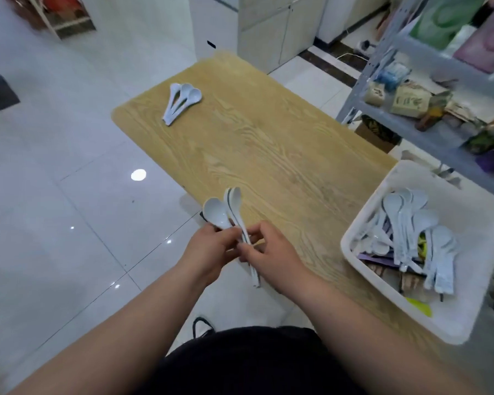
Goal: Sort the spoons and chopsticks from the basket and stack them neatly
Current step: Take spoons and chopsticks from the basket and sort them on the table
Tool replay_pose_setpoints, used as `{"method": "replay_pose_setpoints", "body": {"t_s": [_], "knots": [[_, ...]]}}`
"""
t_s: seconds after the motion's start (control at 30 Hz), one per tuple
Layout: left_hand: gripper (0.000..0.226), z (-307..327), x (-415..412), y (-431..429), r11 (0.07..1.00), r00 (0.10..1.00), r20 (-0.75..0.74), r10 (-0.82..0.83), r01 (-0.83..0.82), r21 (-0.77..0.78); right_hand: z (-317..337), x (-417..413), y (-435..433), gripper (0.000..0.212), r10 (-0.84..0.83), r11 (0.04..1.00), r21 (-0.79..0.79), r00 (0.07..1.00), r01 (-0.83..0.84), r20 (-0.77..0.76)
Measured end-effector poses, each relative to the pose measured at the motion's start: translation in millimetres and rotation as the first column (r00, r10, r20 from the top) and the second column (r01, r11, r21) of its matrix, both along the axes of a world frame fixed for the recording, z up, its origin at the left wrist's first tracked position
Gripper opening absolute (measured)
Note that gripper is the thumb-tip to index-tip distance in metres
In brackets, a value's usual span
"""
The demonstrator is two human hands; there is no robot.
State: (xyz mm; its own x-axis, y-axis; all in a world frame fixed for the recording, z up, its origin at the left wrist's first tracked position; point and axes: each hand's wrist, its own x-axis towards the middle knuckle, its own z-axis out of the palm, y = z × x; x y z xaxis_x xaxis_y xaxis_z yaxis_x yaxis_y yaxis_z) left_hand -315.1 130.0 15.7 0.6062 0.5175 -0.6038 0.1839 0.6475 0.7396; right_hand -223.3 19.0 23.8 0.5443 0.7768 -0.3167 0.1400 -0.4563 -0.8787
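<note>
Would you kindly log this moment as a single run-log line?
left hand: holds one spoon | right hand: pinches stacked spoons | far pile: three spoons on table | basket: loose spoons inside

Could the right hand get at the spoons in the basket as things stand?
Likely yes, once freed: the right hand pinches nested spoons, while the left hand holds a single spoon. Only bare table lies between it and the open basket, where loose spoons lie on top.
</note>
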Motion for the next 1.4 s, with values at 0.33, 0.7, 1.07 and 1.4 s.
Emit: {"method": "replay_pose_setpoints", "body": {"t_s": [0.33, 0.7, 1.07, 1.4], "knots": [[0.016, -7, -30, 120, 0.992, 0.998, -0.019, -0.060, 0.062, 0.110, -8, -24, 125, 0.022, -0.131, 0.990, -0.072, 0.966, 0.117, -0.222], [0.034, -15, 24, 249, 0.971, 0.969, -0.186, -0.161, 0.190, 0.146, -52, 32, 255, 0.023, -0.228, 0.974, -0.111, 0.806, 0.199, -0.546], [0.018, -37, 74, 420, 0.967, 0.944, -0.317, -0.098, 0.165, 0.192, -81, 101, 376, 0.025, -0.505, 0.861, -0.269, 0.664, 0.431, -0.552], [0.041, -107, 154, 592, 0.810, 0.759, -0.530, -0.379, 0.549, 0.206, -114, 143, 475, 0.022, -0.799, 0.581, -0.507, 0.565, 0.636, -0.207]]}}
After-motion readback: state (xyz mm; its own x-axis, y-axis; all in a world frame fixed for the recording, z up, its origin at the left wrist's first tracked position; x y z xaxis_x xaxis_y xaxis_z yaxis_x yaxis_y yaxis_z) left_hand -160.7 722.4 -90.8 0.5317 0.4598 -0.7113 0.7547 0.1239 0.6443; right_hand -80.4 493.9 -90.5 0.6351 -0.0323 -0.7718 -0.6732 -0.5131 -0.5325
